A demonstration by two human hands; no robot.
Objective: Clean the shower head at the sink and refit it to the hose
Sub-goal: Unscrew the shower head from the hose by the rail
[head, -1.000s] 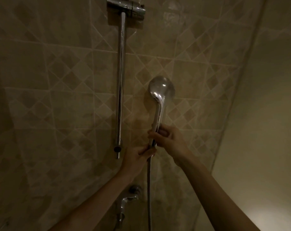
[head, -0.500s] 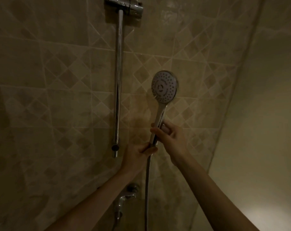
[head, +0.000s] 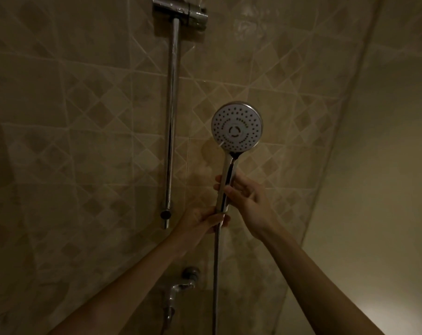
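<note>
Against dim tan tiled wall (head: 84,131), both hands' fingers (head: 231,191) grip shower head (head: 236,126) handle.

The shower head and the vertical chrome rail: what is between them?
Only bare tiled wall lies between the shower head and the rail, in the head view.

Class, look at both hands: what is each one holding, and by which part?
The right hand holds the shower head by its handle. The left hand grips the handle's bottom end, where the hose joins.
</note>
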